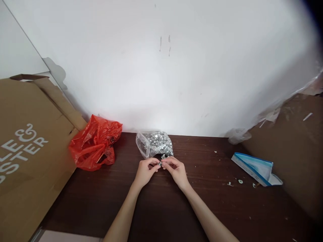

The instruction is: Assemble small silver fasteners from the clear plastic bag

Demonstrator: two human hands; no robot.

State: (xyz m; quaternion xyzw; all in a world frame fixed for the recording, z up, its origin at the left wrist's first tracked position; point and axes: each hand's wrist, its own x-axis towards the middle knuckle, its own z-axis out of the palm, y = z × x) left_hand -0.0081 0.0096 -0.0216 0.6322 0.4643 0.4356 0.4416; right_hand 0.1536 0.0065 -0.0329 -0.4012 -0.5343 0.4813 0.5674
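Silvery metal is the thing here: a tiny shiny piece sits pinched between the fingertips of both hands, right where they meet over the dark wooden table. The left hand has its grip narrowed on the piece from one side, thumb and forefinger drawn together; the right hand closes on it from the other side in the same way. It is too small to tell whether it is one piece or two pressed together. Both wrists rest low toward the table, which would steady such fine work.

Just beyond the fingertips, nearly touching them, lies a clear plastic bag full of similar silvery bits, its mouth turned toward the hands so a piece is within easy reach. Well off to the left of the grip sits a crumpled red plastic bag, and beyond it a brown cardboard box leans at the table's edge. Well to the right lies a blue and white packet, with small white scraps scattered near it.
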